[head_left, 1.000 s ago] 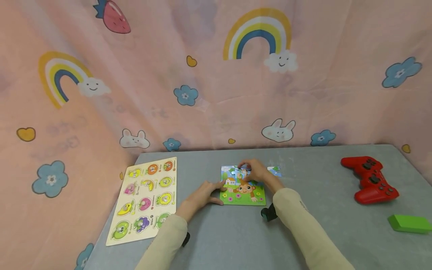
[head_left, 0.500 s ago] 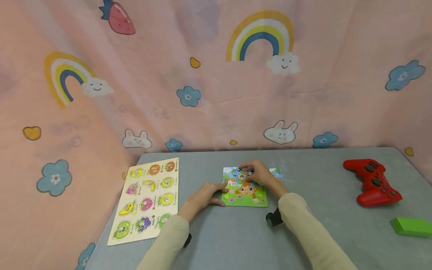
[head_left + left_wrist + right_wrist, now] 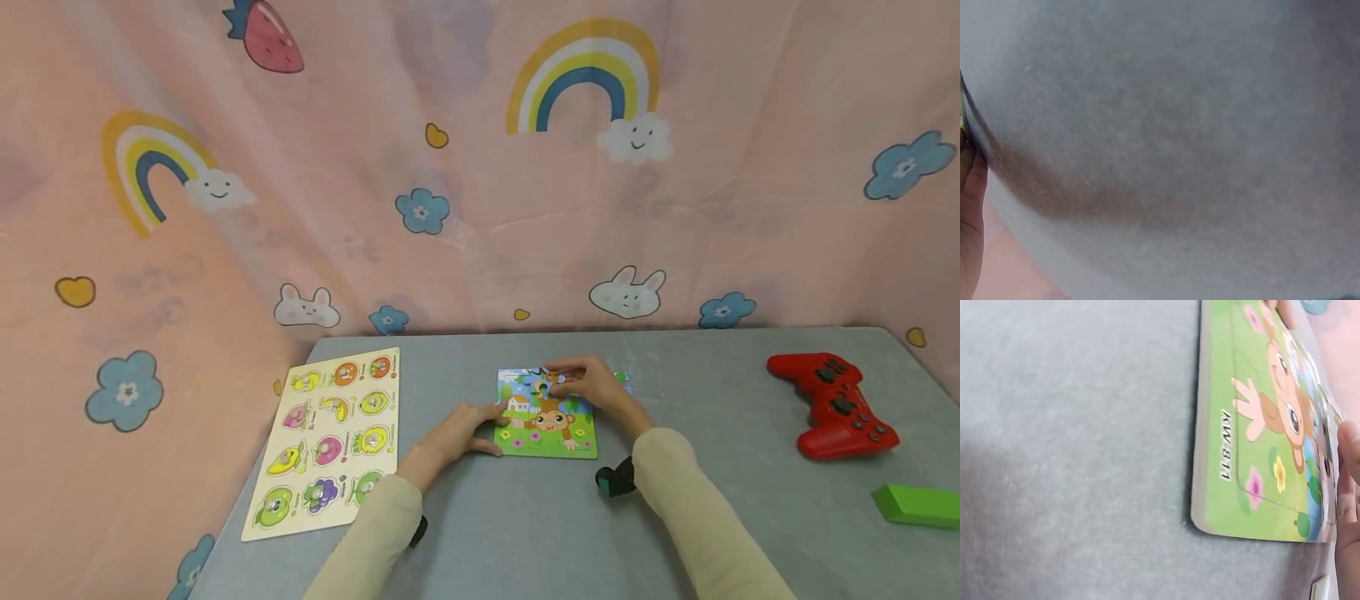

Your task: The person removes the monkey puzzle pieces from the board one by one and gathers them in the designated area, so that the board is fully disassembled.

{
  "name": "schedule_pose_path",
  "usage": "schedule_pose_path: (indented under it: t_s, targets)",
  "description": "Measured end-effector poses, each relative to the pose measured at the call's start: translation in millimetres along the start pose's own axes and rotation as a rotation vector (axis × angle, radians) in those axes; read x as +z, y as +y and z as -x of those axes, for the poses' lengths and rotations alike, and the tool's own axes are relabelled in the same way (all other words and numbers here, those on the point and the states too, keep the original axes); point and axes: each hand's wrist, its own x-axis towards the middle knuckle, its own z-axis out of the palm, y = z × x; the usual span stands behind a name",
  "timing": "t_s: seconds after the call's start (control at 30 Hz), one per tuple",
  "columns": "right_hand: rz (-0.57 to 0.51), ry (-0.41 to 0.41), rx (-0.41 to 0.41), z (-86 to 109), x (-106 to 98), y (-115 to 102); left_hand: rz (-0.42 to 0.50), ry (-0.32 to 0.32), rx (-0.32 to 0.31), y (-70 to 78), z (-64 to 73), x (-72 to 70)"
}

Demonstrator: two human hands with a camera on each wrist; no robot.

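A jigsaw puzzle board [image 3: 543, 446] with a cartoon monkey on green grass lies on the grey table. The left hand [image 3: 457, 433] rests at the board's left edge, fingers over the border and thumb by the near corner. At the far side of the board, the right hand [image 3: 596, 387] pinches a puzzle piece [image 3: 557, 379] between thumb and fingers, which hide much of it. In the right wrist view the board [image 3: 1219, 506] shows its near edge, with the right hand's fingers [image 3: 1349, 462] over the far side. A loose puzzle piece [image 3: 622, 378] lies right of the board, partly behind the right hand.
A fruit peg puzzle [image 3: 318, 442] lies at the left, its near corner overlapped by the left sleeve. On the right are a red game controller [image 3: 832, 407] and a green block [image 3: 918, 506]. A printed pink cloth [image 3: 480, 250] hangs behind the table [image 3: 525, 533].
The right hand has shifted slightly right over the board's far side, its fingers still on the piece. The left hand stays at the left edge. The head view has shifted slightly.
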Motion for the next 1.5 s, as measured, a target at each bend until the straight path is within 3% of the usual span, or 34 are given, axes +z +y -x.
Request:
schedule_pose_path:
  t_s: [0.2,0.5,0.87,1.3,1.5]
  targets:
    - [-0.101,-0.027,0.09,3.2,-7.3,4.7,0.02,-0.004,-0.016,1.4,0.4,0.1]
    - [-0.117,-0.085,0.091,6.0,-18.6,8.8,0.016,0.005,0.011,0.5,1.1,1.0]
    - [-0.143,-0.134,0.115,11.3,-37.4,14.4,-0.003,-0.004,-0.004,1.3,0.1,-0.5]
    - [-0.158,-0.159,0.175,21.7,-57.7,17.3,0.019,0.018,0.002,1.0,2.5,0.3]
    - [-0.164,-0.168,0.156,28.2,-68.2,23.2,0.031,0.013,-0.008,2.2,1.6,0.8]
